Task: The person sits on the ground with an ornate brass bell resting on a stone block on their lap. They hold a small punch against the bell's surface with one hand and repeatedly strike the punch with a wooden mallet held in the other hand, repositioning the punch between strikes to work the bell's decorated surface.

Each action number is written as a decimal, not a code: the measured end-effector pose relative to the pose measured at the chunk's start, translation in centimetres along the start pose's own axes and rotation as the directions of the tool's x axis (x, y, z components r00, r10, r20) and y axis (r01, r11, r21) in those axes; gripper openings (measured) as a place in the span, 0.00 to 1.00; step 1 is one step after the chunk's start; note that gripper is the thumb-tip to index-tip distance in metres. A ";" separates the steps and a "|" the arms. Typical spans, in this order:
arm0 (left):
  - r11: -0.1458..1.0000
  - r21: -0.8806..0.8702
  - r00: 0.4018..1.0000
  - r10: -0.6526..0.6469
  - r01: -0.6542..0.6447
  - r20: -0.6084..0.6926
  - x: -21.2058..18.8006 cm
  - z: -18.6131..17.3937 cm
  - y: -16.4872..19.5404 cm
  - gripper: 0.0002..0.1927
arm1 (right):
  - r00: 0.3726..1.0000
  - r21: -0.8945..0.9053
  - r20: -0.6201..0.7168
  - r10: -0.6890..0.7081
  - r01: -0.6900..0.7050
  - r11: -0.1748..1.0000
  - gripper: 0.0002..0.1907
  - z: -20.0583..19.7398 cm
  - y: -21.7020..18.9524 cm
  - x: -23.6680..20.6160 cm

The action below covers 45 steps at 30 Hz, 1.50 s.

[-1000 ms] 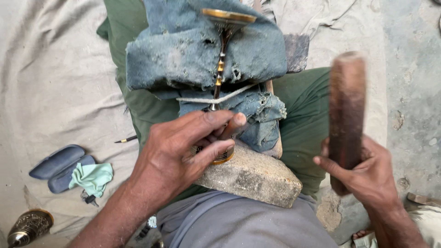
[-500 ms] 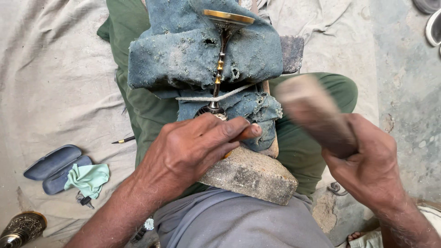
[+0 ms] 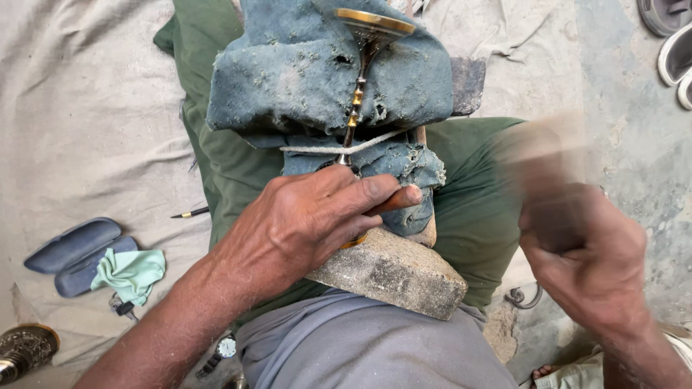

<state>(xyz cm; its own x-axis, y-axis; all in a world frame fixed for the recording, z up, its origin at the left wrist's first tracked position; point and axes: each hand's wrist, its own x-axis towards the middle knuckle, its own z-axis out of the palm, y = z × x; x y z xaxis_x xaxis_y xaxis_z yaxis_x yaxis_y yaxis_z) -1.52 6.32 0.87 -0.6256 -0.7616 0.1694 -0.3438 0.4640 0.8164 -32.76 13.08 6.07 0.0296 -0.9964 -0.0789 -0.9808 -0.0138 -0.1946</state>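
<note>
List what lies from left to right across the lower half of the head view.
Brass object at the edge → dark blue case → mint-green cloth → pencil → left hand → stone block → right hand, blurred, gripping a wooden mallet.

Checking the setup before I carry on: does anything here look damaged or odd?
Yes: the blue cloth wrapped round the brass piece is frayed and holed beside the stem. The right hand is motion-blurred.

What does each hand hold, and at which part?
The left hand grips a thin wooden-handled tool at its handle. The right hand holds a blurred wooden mallet by its lower end.
</note>
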 end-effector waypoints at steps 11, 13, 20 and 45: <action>0.997 -0.053 0.998 0.051 -0.050 0.029 0.4 -0.5 -0.5 0.24 | 0.995 0.276 -0.074 0.066 -0.043 0.960 0.15 1.2 1.2 -1.0; 0.999 -0.012 0.996 0.033 -0.032 0.086 0.6 -0.6 -0.6 0.23 | 0.996 0.263 -0.058 0.073 -0.056 0.963 0.11 1.3 1.1 -0.9; 0.996 -0.060 0.987 0.077 -0.069 0.142 1.2 -1.2 -0.8 0.25 | 0.997 0.238 -0.072 0.015 0.002 0.971 0.12 1.5 1.4 -0.9; 0.973 -0.213 0.961 0.137 -0.086 0.241 2.2 -2.4 -1.3 0.26 | 0.991 0.230 -0.136 -0.003 0.035 0.973 0.13 2.1 -0.3 -1.6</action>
<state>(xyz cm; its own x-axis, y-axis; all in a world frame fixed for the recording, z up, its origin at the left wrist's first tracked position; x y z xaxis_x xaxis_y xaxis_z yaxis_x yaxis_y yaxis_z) -0.75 2.90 1.48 -0.8171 -0.5588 0.1416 -0.1321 0.4206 0.8976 -32.10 14.86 4.15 0.0063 -0.9984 0.0556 -0.9086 -0.0289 -0.4166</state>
